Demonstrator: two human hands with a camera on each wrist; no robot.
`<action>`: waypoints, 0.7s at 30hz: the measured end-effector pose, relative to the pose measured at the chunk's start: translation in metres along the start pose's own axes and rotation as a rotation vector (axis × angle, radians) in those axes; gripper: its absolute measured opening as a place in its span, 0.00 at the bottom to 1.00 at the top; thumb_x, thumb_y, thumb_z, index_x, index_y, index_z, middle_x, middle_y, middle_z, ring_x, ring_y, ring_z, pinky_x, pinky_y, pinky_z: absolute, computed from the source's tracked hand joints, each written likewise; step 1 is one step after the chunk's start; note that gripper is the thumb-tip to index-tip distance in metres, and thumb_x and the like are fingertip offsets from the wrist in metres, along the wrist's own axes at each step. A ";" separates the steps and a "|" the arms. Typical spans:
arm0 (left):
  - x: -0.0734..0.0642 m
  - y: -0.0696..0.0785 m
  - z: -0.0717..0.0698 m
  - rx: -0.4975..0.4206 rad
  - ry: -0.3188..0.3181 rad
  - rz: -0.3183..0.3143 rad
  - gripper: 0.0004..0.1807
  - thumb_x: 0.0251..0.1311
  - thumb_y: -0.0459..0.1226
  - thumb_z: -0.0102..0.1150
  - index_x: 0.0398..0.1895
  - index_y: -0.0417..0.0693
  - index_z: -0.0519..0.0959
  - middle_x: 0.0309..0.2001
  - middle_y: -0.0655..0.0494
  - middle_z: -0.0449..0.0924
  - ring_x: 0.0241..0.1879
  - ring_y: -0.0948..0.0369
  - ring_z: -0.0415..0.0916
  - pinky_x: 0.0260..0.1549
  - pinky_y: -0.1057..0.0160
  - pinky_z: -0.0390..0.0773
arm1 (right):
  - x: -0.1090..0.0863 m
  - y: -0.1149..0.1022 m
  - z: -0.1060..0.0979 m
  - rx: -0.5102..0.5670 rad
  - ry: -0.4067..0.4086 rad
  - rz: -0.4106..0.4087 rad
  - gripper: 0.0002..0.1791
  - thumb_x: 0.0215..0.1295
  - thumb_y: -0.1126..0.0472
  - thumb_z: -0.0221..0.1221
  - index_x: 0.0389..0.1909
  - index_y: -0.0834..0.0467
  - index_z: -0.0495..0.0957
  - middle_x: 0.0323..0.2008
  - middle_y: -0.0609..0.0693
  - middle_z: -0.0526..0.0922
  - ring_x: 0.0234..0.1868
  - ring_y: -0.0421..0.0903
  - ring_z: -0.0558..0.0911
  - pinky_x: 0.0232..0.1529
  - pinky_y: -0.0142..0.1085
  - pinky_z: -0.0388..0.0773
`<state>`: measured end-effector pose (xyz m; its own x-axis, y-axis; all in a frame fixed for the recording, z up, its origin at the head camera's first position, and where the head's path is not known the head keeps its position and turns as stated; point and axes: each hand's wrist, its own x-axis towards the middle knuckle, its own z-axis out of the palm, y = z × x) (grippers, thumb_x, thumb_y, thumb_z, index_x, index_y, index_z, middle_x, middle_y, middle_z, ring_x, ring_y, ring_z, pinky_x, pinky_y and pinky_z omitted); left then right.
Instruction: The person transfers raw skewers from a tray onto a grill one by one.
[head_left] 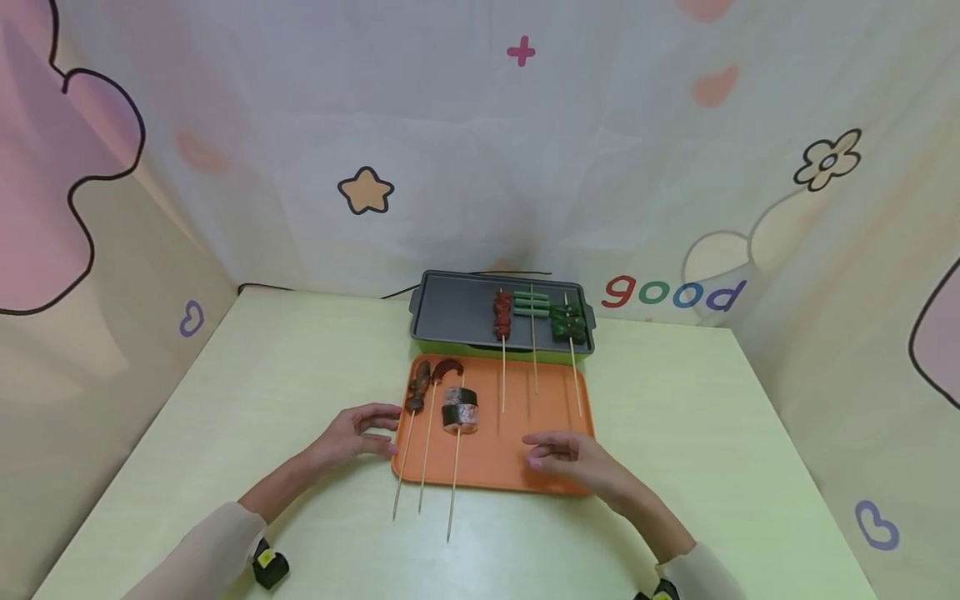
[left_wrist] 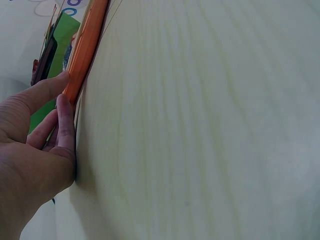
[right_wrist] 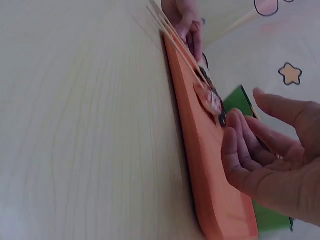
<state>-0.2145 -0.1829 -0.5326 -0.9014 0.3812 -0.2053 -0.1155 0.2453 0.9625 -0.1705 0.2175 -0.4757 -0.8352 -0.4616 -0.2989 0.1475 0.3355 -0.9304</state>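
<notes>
Arrangement about an orange tray (head_left: 495, 462).
Three near skewers (head_left: 460, 410) overhang its front rim, presumably for easy grasping; three far skewers (head_left: 502, 317) lie on the griddle (head_left: 457, 308) behind. Left hand (head_left: 352, 435), fingers loosely bent, perhaps steadies its left rim; right hand (head_left: 573, 460), fingers relaxed, empty, hovers over its right side.

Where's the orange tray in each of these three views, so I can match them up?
Head: below centre, in front of the griddle; the orange tray shows from above.
Left wrist: upper left, seen edge-on.
Right wrist: slanting from upper middle down to the bottom edge.
Shared landmark: the griddle's green base, visible in all three.
</notes>
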 end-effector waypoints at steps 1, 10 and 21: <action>0.000 0.000 0.000 0.001 -0.003 0.001 0.33 0.61 0.33 0.71 0.69 0.36 0.72 0.60 0.39 0.80 0.60 0.53 0.78 0.52 0.66 0.83 | -0.004 0.002 -0.005 -0.005 -0.017 0.010 0.30 0.72 0.55 0.63 0.68 0.68 0.71 0.61 0.65 0.80 0.54 0.40 0.83 0.54 0.28 0.81; 0.001 0.000 -0.001 -0.011 -0.006 -0.006 0.33 0.61 0.32 0.70 0.70 0.36 0.71 0.60 0.39 0.80 0.59 0.54 0.78 0.52 0.67 0.83 | -0.024 0.015 -0.048 -0.023 -0.026 0.043 0.30 0.73 0.55 0.61 0.69 0.68 0.71 0.62 0.66 0.80 0.55 0.43 0.83 0.53 0.31 0.80; 0.000 0.001 0.000 0.001 -0.006 -0.018 0.33 0.61 0.34 0.70 0.69 0.38 0.72 0.60 0.41 0.80 0.60 0.53 0.77 0.53 0.65 0.83 | -0.020 0.032 -0.082 -0.038 0.120 0.103 0.35 0.75 0.54 0.59 0.75 0.65 0.62 0.65 0.65 0.75 0.58 0.46 0.82 0.58 0.38 0.80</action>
<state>-0.2141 -0.1825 -0.5316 -0.8966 0.3822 -0.2236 -0.1313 0.2527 0.9586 -0.1928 0.3045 -0.4819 -0.8743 -0.3223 -0.3629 0.2176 0.4079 -0.8867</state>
